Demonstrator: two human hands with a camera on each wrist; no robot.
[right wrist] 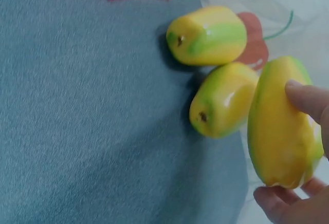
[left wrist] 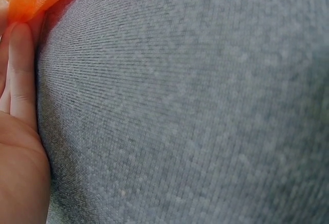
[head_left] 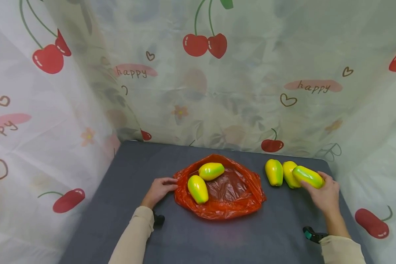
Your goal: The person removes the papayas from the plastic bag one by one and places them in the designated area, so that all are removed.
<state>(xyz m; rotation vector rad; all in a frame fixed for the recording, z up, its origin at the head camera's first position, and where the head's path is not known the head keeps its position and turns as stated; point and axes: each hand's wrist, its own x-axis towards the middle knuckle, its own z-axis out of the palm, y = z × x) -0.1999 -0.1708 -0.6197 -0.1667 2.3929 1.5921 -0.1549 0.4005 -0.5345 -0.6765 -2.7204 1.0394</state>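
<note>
Where a cherry-printed curtain [head_left: 237, 110] encloses three sides of the grey, finely ribbed cloth-topped table [head_left: 217, 242], we observe a glossy, crinkled red plastic bag [head_left: 214, 212] lying open-mouthed with two fruits [head_left: 198, 189] inside. We note the left hand [head_left: 159, 189] pinching the bag's left rim, and the right hand [head_left: 326, 194] grasping a smooth, oblong yellow-green fruit [head_left: 306, 176], right of two similar fruits [head_left: 274, 172] on the table

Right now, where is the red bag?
In the head view, the red bag lies on the table, right of the left hand and left of two loose fruits.
</note>
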